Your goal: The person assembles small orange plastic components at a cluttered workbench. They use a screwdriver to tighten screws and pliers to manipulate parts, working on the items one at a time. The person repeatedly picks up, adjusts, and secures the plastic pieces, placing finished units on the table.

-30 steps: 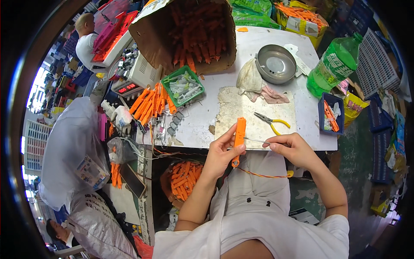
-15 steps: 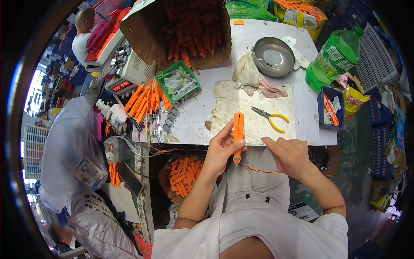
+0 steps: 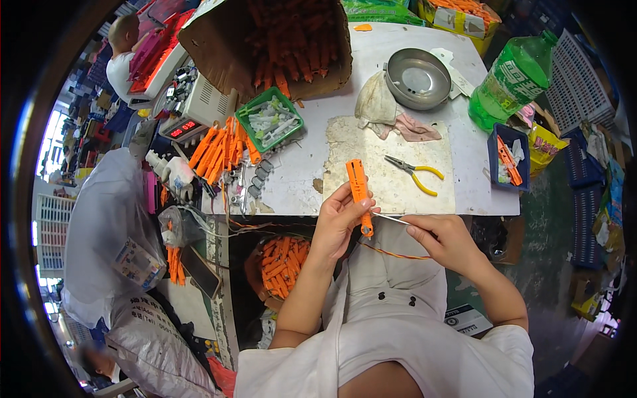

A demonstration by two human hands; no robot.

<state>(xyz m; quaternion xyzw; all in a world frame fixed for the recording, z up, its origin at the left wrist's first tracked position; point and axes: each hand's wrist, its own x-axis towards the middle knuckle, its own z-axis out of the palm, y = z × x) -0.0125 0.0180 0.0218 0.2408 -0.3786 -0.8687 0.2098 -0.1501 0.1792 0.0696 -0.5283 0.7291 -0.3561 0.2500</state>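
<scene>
My left hand grips a long orange plastic part, held upright just in front of the table's near edge. My right hand pinches a thin metal rod or wire that reaches to the lower end of the orange part. A twisted red and yellow wire hangs from that end and runs under my right hand. Yellow-handled pliers lie on a worn board on the white table, just beyond my hands.
A cardboard box of orange parts, a green tray, a loose orange pile, a metal bowl, a rag, a green bottle and a blue bin. A basket of orange parts sits below. Another person works far left.
Both hands have come a little nearer to me, off the table edge. The orange part has tilted slightly. My right hand now holds the thin rod at the part's lower end.
</scene>
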